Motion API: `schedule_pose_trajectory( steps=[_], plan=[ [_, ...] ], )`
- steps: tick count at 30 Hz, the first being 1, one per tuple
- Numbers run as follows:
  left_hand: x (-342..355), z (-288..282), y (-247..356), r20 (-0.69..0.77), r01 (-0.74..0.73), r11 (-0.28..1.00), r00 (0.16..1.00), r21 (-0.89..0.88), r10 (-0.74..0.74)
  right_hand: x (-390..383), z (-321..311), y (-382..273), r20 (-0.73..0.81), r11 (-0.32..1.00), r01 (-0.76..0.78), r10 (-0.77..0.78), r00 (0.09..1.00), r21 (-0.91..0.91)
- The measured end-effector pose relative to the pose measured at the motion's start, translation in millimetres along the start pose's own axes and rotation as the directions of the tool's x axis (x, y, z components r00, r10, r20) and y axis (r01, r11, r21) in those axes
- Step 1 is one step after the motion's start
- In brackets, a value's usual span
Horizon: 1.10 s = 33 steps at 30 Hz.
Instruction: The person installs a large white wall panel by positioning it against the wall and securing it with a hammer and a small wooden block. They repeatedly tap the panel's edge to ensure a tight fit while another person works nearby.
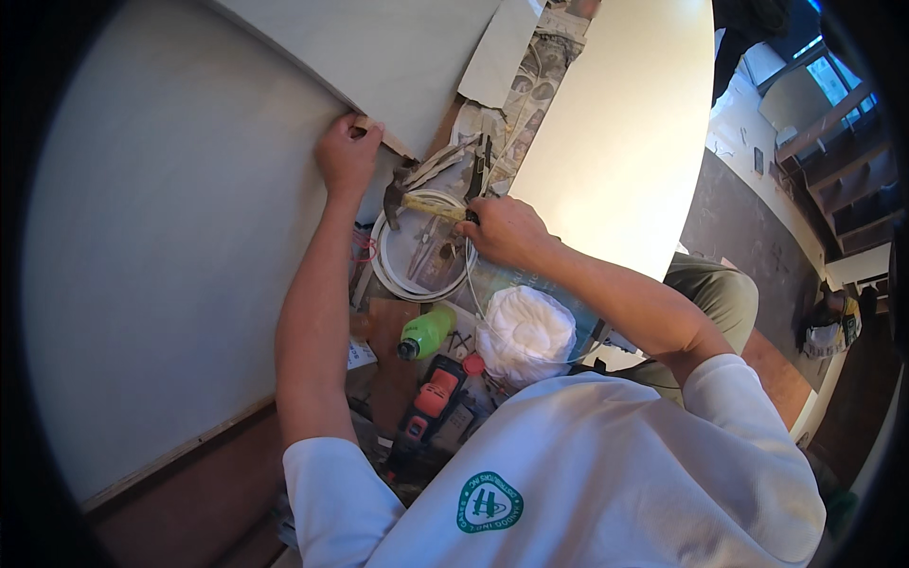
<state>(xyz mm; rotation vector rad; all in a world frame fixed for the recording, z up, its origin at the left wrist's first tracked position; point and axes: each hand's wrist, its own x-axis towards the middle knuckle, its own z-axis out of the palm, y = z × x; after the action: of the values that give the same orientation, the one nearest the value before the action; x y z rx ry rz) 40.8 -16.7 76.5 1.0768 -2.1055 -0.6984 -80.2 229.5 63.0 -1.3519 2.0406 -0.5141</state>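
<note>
My left hand (347, 156) is raised at the lower edge of a pale panel (379, 47), its fingers curled on a thin wooden strip (365, 127) along that edge. My right hand (502, 227) grips a hammer by its handle (431, 203); the hammer's head (395, 194) points left, just below and right of my left hand. Beneath the hammer lie a coil of white cable (383, 260) and a newspaper-covered surface with scraps (521, 95).
Below sit a green bottle (426, 331), a red-and-black power tool (428, 407) and a bundle of white material (525, 331). A large grey board (180, 246) fills the left, a cream curved board (615, 123) the right. Wooden shelving (833, 180) stands at far right.
</note>
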Motion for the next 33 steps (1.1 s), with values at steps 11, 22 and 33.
schedule_pose_trajectory(
  steps=[11, 22, 33],
  plan=[
    [-8, 9, -9, -0.124, -0.029, 0.999, 0.992, 0.040, 0.033, 12, 13, -17, 0.207, 0.990, 0.094, -0.070, 0.976, -0.106],
    [-7, 10, -4, -0.142, -0.028, 0.999, 0.989, 0.041, 0.033, 29, 24, -16, 0.017, 0.999, 0.000, -0.001, 1.000, 0.040],
    [-7, 12, -8, -0.155, -0.050, 0.998, 0.986, 0.035, 0.055, 20, 16, -24, 0.062, 0.999, 0.021, -0.024, 0.998, 0.041]
  ],
)
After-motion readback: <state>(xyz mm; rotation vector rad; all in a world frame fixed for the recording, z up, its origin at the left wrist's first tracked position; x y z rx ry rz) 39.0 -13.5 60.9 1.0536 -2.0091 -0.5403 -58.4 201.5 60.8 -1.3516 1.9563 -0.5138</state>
